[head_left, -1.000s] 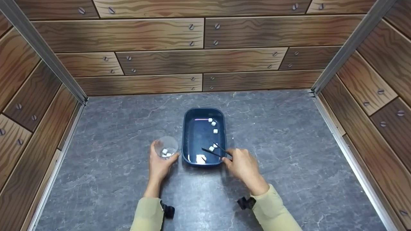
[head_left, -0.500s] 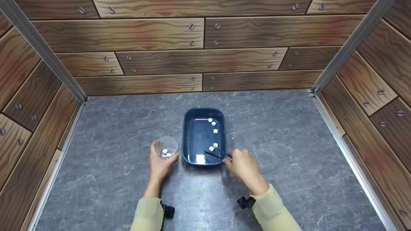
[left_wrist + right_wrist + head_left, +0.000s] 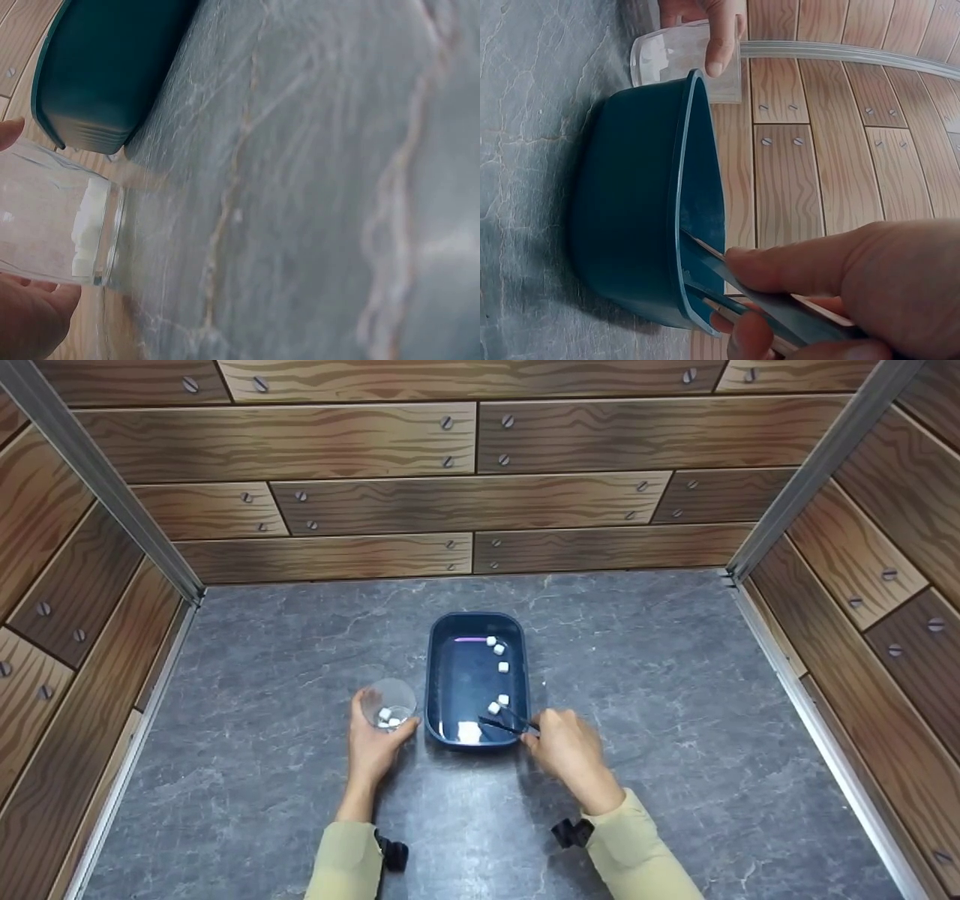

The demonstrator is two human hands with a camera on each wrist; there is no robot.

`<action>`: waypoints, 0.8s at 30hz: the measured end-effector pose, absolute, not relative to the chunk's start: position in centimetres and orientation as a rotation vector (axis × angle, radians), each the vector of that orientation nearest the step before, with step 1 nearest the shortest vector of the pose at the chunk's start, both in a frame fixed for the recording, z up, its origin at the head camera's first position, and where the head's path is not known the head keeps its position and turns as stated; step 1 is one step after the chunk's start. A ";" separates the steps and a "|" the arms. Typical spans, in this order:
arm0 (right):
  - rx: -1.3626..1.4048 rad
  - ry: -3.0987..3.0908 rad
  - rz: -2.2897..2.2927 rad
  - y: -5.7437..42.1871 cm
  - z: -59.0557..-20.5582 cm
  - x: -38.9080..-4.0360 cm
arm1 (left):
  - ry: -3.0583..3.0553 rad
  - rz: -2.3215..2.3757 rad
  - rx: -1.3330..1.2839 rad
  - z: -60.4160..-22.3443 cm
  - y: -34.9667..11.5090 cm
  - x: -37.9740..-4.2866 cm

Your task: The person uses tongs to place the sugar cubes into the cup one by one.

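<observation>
My left hand holds a clear cup upright on the grey table, left of a dark blue tub. Several white cubes lie at the cup's bottom. With my right hand I grip a pair of dark tweezers, whose tips reach down over the tub's right wall, spread apart. In the head view one tip is beside two white cubes near the tub's front right; the other has nothing at it. More white cubes lie farther back along the right side.
Wood-patterned panels wall in the back and both sides of the grey table. Metal rails run along the side edges. A tiny white speck lies on the table right of the tub.
The tweezers have drawn back slightly towards the tub's right front, and their tips have come closer together. The left hand, the cup and the cubes stay put.
</observation>
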State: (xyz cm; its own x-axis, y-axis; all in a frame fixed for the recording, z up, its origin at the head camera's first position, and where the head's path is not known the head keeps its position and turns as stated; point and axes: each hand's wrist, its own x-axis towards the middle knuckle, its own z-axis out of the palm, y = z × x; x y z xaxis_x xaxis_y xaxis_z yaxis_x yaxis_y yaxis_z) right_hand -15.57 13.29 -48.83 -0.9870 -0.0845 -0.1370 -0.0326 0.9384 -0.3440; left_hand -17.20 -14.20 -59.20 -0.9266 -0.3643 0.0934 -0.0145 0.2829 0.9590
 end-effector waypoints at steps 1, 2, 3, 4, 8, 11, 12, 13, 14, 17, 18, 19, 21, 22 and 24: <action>-0.089 2.944 -0.513 13.3 -48.8 -15.6 | -2.262 -1.683 0.347 -59.2 -14.2 -17.2; -0.087 2.942 -0.509 13.3 -48.9 -15.6 | -2.261 -1.682 0.347 -59.2 -14.2 -17.2; -0.087 2.943 -0.505 13.3 -48.9 -15.6 | -2.262 -1.680 0.349 -59.2 -14.2 -17.2; -0.091 2.949 -0.499 13.3 -48.9 -15.6 | -2.263 -1.679 0.349 -59.2 -14.2 -17.2; -0.114 2.964 -0.488 13.2 -49.0 -15.6 | -2.265 -1.682 0.353 -59.2 -14.2 -17.1; -0.123 2.965 -0.489 13.2 -49.0 -15.7 | -2.266 -1.686 0.356 -59.2 -14.2 -17.1; -0.123 2.966 -0.490 13.2 -49.0 -15.7 | -2.266 -1.688 0.357 -59.2 -14.3 -17.1; -0.122 2.965 -0.493 13.2 -49.1 -15.7 | -2.263 -1.693 0.356 -59.3 -14.3 -17.1; -0.120 2.965 -0.493 13.1 -49.1 -15.7 | -2.260 -1.698 0.355 -59.3 -14.3 -17.2; -0.107 2.959 -0.493 13.0 -49.2 -15.9 | -2.249 -1.711 0.349 -59.3 -14.3 -17.2; -0.100 2.953 -0.493 12.9 -49.2 -15.9 | -2.244 -1.718 0.345 -59.3 -14.3 -17.2; -0.093 2.946 -0.489 12.9 -49.2 -16.0 | -2.240 -1.722 0.343 -59.3 -14.2 -17.2; -0.077 2.933 -0.481 12.8 -49.2 -16.1 | -2.241 -1.720 0.343 -59.3 -14.2 -17.2; -0.072 2.929 -0.475 12.7 -49.2 -16.1 | -2.242 -1.720 0.344 -59.3 -14.2 -17.2; -0.060 2.920 -0.471 12.7 -49.3 -16.2 | -2.245 -1.719 0.346 -59.3 -14.2 -17.2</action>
